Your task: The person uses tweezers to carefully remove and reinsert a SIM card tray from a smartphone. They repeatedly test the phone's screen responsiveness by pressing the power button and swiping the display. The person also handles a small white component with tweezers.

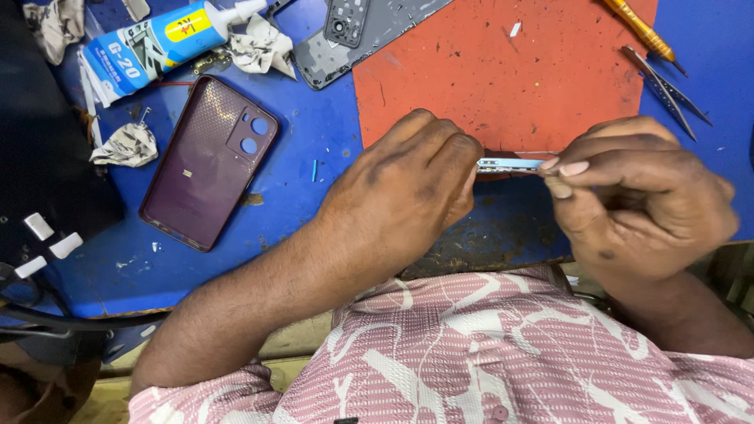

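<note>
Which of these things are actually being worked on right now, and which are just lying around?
In hand:
left hand
right hand
thin pale phone part, held edge-on between both hands

Lying about:
purple back cover
glue tube
crumpled wipes
grey phone frame
tweezers
orange-handled screwdriver

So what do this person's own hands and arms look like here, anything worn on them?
Both hands are bare: no gloves, rings or watch show on the left hand or the right hand. The forearms are uncovered. The short-sleeved shirt is pink with a fine white weave and looping white lines.
</note>
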